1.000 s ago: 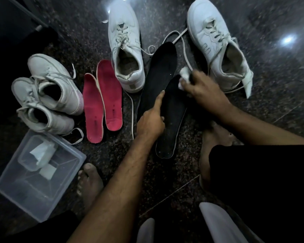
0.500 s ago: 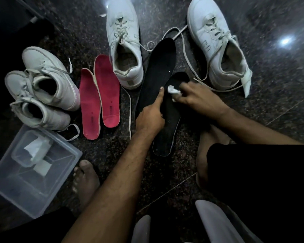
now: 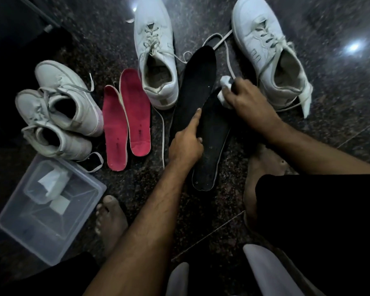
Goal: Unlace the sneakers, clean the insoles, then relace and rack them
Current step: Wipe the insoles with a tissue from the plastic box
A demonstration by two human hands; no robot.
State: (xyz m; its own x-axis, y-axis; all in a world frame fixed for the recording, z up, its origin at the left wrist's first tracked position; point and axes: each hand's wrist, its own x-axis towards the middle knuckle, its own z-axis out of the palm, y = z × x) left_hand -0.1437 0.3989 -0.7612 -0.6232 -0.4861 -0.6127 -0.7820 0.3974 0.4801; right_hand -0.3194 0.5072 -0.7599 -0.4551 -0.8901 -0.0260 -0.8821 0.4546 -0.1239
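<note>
A black insole (image 3: 209, 146) lies tilted on the dark floor; my left hand (image 3: 186, 144) grips its left edge, index finger stretched along it. My right hand (image 3: 248, 101) holds a crumpled white cloth (image 3: 224, 90) against the insole's upper end. A second black insole (image 3: 198, 82) lies beside it. Two large white sneakers stand behind, one (image 3: 156, 50) centre and one (image 3: 269, 54) right, laces loose. Two red insoles (image 3: 126, 116) lie left of centre.
A pair of smaller white sneakers (image 3: 58, 112) sits at the left. A clear plastic box (image 3: 49, 210) holding a smaller tub and white cloths stands at lower left. My bare feet (image 3: 109, 223) rest on the floor. A loose lace (image 3: 163, 135) trails between the insoles.
My right hand has slid the cloth back up the black insole toward its upper end after wiping lower half a second ago. My left hand has kept its grip.
</note>
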